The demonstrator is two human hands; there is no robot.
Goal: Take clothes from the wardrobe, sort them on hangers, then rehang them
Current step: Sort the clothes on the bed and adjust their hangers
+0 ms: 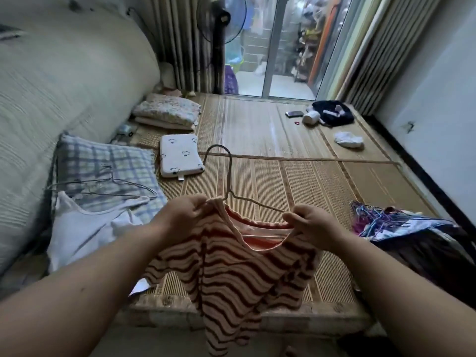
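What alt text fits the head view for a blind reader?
A left hand and a right hand pinch the neckline of a striped top that is partly on a wire hanger, above a woven mat. A white top lies to the left, and a pile of coloured hangers to the right.

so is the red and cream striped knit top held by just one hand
No, the left hand and right hand each pinch the neckline of the red and cream striped knit top.
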